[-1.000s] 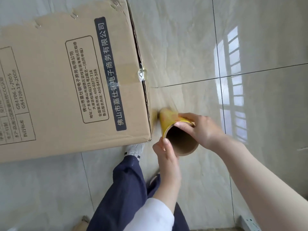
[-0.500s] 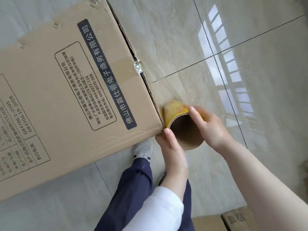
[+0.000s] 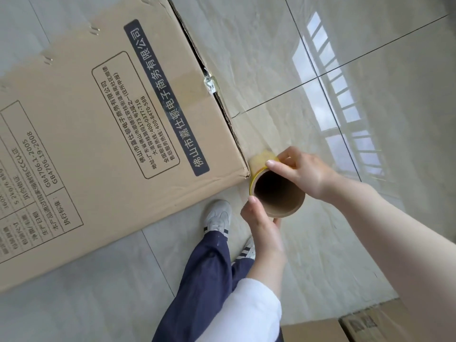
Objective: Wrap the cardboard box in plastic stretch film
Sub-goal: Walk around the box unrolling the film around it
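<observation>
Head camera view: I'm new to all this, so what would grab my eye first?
The big cardboard box with printed black lettering fills the left side. Right at its near corner, the left hand and right hand grip a roll of film, its hollow brown core facing the camera. On the glossy floor tiles at the right, a bright window reflection shines.

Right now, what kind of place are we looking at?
Probably an indoor packing or storage room: glossy tiled floor showing a barred window reflection, a large printed cardboard box on it, more cartons at the lower right, and a stretch film roll held by the left hand and right hand.
</observation>
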Demonstrator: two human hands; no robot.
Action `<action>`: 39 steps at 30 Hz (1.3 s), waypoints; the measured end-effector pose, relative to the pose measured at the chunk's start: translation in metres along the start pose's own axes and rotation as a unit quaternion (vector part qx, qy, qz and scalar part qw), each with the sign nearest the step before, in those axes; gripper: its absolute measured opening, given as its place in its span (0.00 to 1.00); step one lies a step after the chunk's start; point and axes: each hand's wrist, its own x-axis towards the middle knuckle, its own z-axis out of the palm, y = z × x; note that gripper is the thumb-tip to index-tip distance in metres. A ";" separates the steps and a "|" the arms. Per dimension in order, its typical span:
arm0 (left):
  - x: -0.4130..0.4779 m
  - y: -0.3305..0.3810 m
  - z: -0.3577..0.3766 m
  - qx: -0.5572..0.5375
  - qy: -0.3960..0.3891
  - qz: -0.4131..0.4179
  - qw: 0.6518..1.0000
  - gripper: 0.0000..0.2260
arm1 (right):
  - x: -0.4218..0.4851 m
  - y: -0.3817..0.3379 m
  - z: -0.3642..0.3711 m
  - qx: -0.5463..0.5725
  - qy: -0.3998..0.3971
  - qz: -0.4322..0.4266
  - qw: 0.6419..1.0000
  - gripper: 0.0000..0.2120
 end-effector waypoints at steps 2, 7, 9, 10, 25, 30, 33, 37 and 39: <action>0.011 0.007 -0.014 0.069 -0.039 0.010 0.997 0.17 | 0.002 0.001 0.002 0.007 -0.001 0.000 1.000 0.25; 0.025 0.032 -0.025 0.279 -0.086 0.082 0.953 0.26 | -0.008 0.015 0.013 0.132 0.014 -0.011 0.991 0.20; 0.029 0.043 -0.017 0.298 -0.076 0.118 0.944 0.22 | -0.021 0.027 0.022 0.246 -0.002 -0.005 0.969 0.30; 0.029 0.045 -0.011 0.296 -0.079 0.125 0.944 0.19 | -0.027 0.032 0.030 0.294 -0.001 -0.004 0.956 0.33; 0.017 0.025 -0.088 0.343 -0.098 0.039 0.933 0.22 | -0.036 0.024 0.071 0.184 0.012 0.006 0.983 0.19; 0.042 0.061 -0.091 0.477 -0.154 0.116 0.858 0.22 | -0.046 0.027 0.105 0.286 0.081 0.019 0.955 0.22; 0.052 0.069 -0.096 0.479 -0.200 0.125 0.845 0.25 | -0.057 0.024 0.128 0.390 0.059 0.025 0.919 0.33; 0.045 0.054 -0.113 0.441 -0.235 0.107 0.860 0.24 | -0.070 0.016 0.159 0.513 0.130 0.081 0.845 0.33; 0.037 0.041 -0.127 0.405 -0.199 0.101 0.887 0.30 | -0.073 0.011 0.166 0.450 0.193 0.109 0.865 0.25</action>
